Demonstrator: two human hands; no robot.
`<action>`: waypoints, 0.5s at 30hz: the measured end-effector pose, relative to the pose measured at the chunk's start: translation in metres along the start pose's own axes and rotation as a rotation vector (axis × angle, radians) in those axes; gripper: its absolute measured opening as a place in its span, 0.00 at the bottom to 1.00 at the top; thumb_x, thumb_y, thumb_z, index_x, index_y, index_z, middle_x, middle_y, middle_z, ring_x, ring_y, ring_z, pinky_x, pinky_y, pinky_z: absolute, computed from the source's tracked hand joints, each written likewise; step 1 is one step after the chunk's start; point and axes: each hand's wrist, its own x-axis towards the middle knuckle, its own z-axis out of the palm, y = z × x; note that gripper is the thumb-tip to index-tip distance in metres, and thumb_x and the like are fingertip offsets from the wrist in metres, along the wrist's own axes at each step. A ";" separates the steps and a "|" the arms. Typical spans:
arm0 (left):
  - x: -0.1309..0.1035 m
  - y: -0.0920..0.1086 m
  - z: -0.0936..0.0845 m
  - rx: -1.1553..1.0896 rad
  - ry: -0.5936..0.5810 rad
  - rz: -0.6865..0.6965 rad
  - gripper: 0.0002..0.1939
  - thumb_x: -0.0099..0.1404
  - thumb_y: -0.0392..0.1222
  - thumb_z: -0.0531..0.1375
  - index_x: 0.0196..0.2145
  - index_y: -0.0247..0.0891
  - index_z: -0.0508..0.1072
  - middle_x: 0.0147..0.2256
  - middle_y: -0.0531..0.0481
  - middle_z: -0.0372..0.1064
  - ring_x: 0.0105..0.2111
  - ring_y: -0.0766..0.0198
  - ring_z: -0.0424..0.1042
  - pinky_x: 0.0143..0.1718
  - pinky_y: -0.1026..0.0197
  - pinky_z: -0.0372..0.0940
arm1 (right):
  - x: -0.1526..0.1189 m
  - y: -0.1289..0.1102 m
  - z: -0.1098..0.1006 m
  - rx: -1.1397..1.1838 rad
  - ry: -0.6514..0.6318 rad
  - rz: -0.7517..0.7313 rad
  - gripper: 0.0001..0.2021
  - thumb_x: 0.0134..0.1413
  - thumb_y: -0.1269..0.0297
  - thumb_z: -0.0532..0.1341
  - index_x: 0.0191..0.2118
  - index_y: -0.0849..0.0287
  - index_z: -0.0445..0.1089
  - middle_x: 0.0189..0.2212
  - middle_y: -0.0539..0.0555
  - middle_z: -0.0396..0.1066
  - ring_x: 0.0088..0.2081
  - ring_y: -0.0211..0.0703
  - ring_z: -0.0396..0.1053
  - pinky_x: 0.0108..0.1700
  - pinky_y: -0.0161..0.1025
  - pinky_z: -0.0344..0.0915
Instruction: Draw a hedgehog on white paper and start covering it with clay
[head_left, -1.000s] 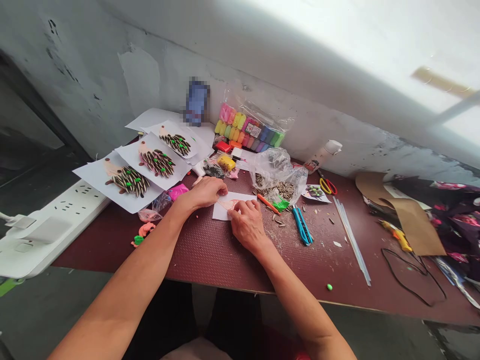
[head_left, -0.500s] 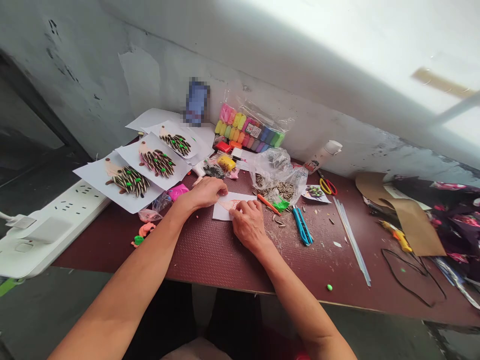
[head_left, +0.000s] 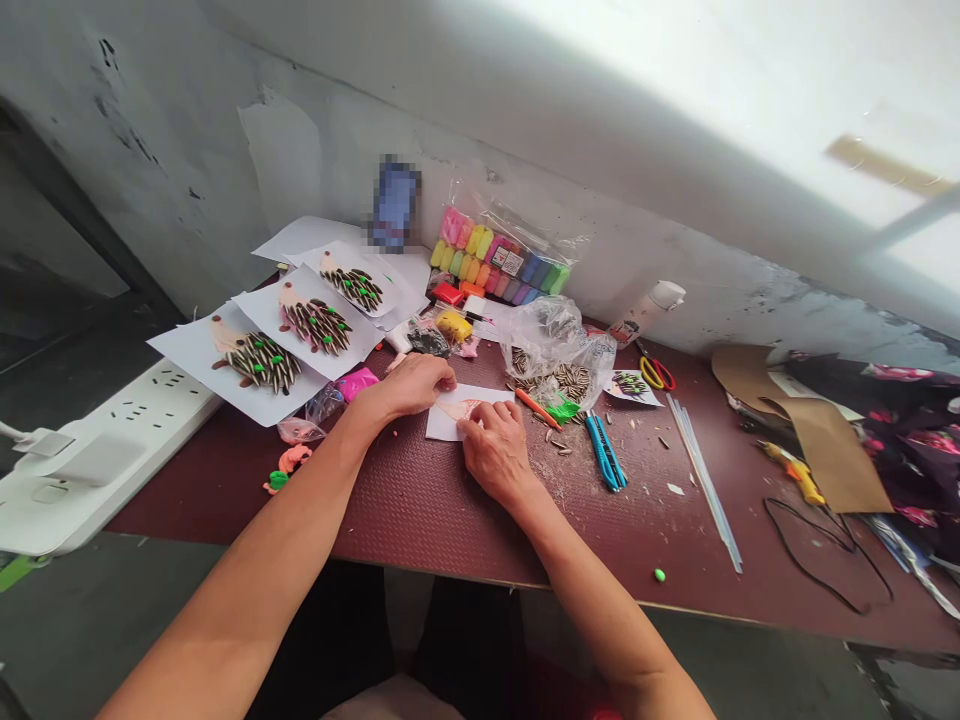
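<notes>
Maybe the peach patch (head_left: pixel 454 408) on the white card (head_left: pixel 441 428), between both hands, could smudge if the bent right hand (head_left: pixel 496 447) pushes too hard. The left hand (head_left: pixel 417 383) curls by the card's left corner. I can't tell if either grips anything. Swinging right could bump the blue cutter (head_left: pixel 604 455).

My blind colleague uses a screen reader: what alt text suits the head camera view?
A person's left hand and right hand are at a white card with a peach shape on a maroon table. Three seed-covered hedgehog pictures lie left; seeds, a clear bag and a blue cutter lie right.
</notes>
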 end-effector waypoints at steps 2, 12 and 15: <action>0.000 0.000 0.000 0.000 -0.004 -0.001 0.18 0.59 0.30 0.57 0.42 0.45 0.80 0.46 0.50 0.79 0.49 0.55 0.73 0.53 0.56 0.63 | 0.000 0.000 -0.001 0.011 0.005 0.019 0.10 0.62 0.70 0.57 0.41 0.56 0.77 0.41 0.57 0.72 0.41 0.47 0.60 0.51 0.45 0.50; 0.000 0.001 0.000 0.010 0.002 0.002 0.18 0.59 0.31 0.57 0.42 0.45 0.80 0.46 0.50 0.79 0.49 0.55 0.73 0.53 0.56 0.64 | 0.002 -0.003 0.000 0.020 -0.032 0.020 0.10 0.64 0.69 0.57 0.45 0.55 0.75 0.43 0.57 0.70 0.43 0.48 0.59 0.50 0.45 0.49; 0.000 0.001 0.000 0.011 0.005 -0.005 0.18 0.59 0.31 0.57 0.42 0.46 0.80 0.45 0.51 0.79 0.49 0.56 0.74 0.54 0.57 0.64 | 0.002 -0.003 0.001 0.019 -0.024 0.019 0.09 0.64 0.69 0.57 0.43 0.56 0.75 0.43 0.57 0.70 0.42 0.48 0.58 0.49 0.44 0.49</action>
